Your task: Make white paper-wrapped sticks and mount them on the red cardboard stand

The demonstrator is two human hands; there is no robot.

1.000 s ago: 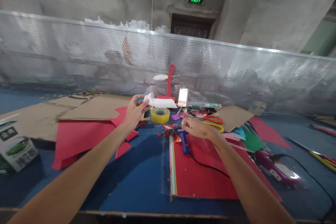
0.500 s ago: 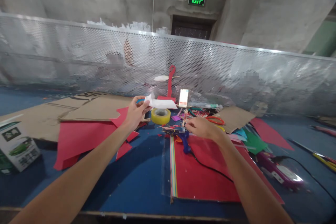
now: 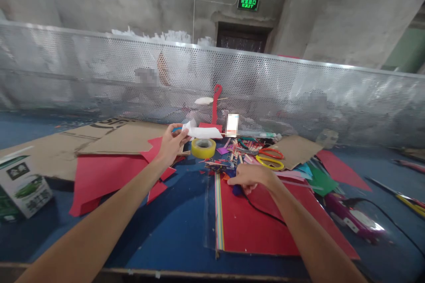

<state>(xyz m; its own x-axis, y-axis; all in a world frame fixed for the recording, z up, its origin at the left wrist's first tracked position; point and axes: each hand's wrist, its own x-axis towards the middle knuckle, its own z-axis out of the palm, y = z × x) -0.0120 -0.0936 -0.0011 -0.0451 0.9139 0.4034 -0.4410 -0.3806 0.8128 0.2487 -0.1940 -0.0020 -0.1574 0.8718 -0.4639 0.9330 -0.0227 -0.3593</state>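
Note:
My left hand (image 3: 173, 141) is closed, pinching one end of a rolled white paper piece (image 3: 206, 132) above the table. A thin stick pokes out of the paper's right end. Below it lies a roll of yellow tape (image 3: 203, 148). My right hand (image 3: 246, 177) has its fingers curled around the blue hot glue gun (image 3: 237, 190), hiding most of its handle. The gun's black cord (image 3: 265, 215) runs across a stack of red sheets (image 3: 259, 234) under that hand.
Orange-handled and yellow-handled scissors (image 3: 270, 162) lie among scattered sticks and paper scraps. Cardboard (image 3: 109, 139) and red paper (image 3: 109, 177) spread on the left, beside a carton (image 3: 25, 185). A purple device (image 3: 353, 219) sits at right. Behind the table stands a perforated metal panel (image 3: 116, 62).
My right hand has moved down and toward me, from the scattered sticks onto the glue gun. My left hand holds the white paper almost where it was.

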